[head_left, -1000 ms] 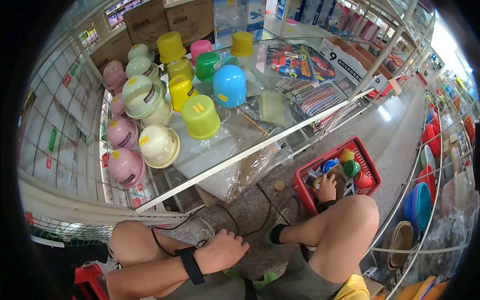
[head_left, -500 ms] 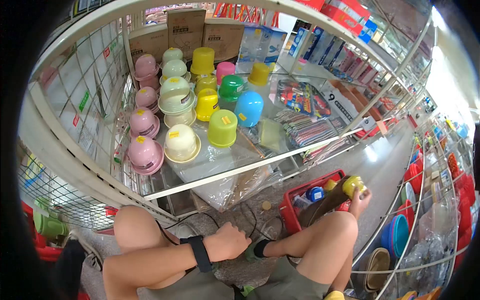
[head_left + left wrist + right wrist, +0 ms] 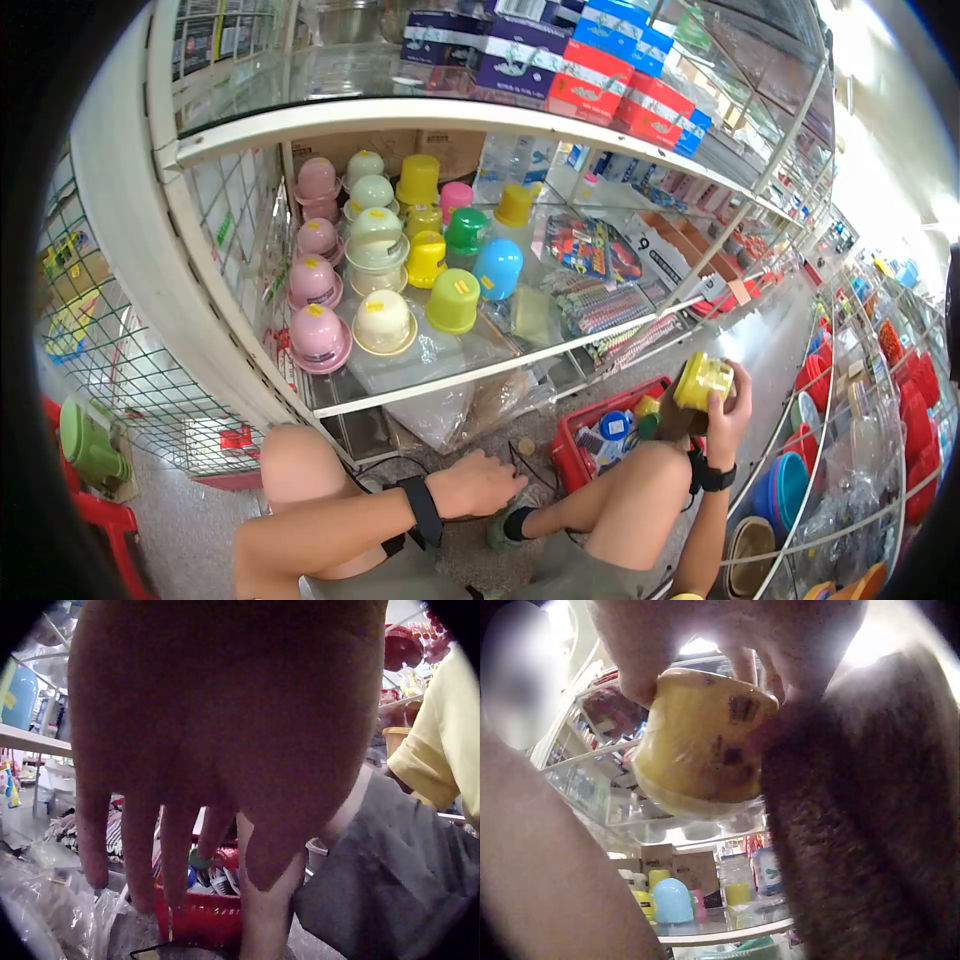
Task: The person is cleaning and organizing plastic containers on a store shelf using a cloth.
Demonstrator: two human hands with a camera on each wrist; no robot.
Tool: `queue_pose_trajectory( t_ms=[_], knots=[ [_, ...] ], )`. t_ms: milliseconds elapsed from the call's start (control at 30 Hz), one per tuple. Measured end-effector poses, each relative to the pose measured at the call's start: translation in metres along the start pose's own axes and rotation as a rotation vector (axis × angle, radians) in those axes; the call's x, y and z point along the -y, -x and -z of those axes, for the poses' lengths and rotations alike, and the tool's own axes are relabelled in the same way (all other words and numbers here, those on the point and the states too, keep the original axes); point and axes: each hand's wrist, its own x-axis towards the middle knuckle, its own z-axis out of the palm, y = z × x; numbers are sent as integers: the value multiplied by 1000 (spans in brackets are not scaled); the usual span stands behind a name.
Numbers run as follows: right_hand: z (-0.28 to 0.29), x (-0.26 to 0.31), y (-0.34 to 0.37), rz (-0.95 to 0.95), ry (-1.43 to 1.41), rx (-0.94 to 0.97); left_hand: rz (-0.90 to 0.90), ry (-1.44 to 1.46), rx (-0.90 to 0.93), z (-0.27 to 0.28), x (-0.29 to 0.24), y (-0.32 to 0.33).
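My right hand (image 3: 730, 410) grips a yellow cup-like container (image 3: 704, 382) above the right side of the red basket (image 3: 572, 462). The right wrist view shows the container (image 3: 697, 742) with fingers curled at its rim and a dark printed label on its side. A brown fuzzy thing (image 3: 855, 795) hangs beside it, partly behind my knee in the head view. My left hand (image 3: 477, 486) rests over my lap holding nothing; the left wrist view shows that hand (image 3: 217, 712) with its fingers extended, palm side dark.
A glass shelf with a white edge (image 3: 500, 376) bears pink (image 3: 318, 334), cream, green, yellow and blue (image 3: 498, 268) domed containers. Boxes (image 3: 590, 82) stand on the upper shelf. Wire racks with bowls (image 3: 788, 486) line the right. A black cable lies on the floor.
My right hand has come up out of the basket with the yellow container and brought it higher. The view has turned upward, showing the upper shelf. My left hand remains over my lap.
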Motion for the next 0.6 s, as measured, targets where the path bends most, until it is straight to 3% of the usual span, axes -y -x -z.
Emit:
queue_pose_trajectory(
  t_ms=[33, 100, 133, 200, 233, 300, 333, 367, 433, 567, 600],
  knots=[
    [-2, 5, -5, 7, -32, 122, 15, -5, -8, 5, 0, -1],
    [-8, 24, -10, 13, -67, 140, -25, -7, -301, 13, -7, -1],
    [-10, 35, -17, -11, -103, 282, -16, -5, -297, 18, -10, -3],
    [-21, 64, -28, -85, -175, 517, -40, 115, -605, 34, -15, -7],
    [-32, 78, -34, -97, -179, 519, -37, 121, -594, 44, -17, -7],
    [-57, 99, -43, -35, -272, 903, -76, 358, -843, 63, -21, -8],
    [-73, 103, -42, 21, -285, 912, -62, 598, -818, 70, -20, -8],
    [-89, 107, -42, 80, -299, 921, -55, 594, -814, 74, -19, -8],
    [-111, 117, -46, 6, -332, 911, 77, 894, -922, 80, -14, -8],
    [-145, 115, -52, -148, -621, 813, 79, 852, -1082, 101, -2, -5],
    [-148, 118, -45, -292, -778, 783, 115, 828, -1050, 107, -3, 0]
  ],
)
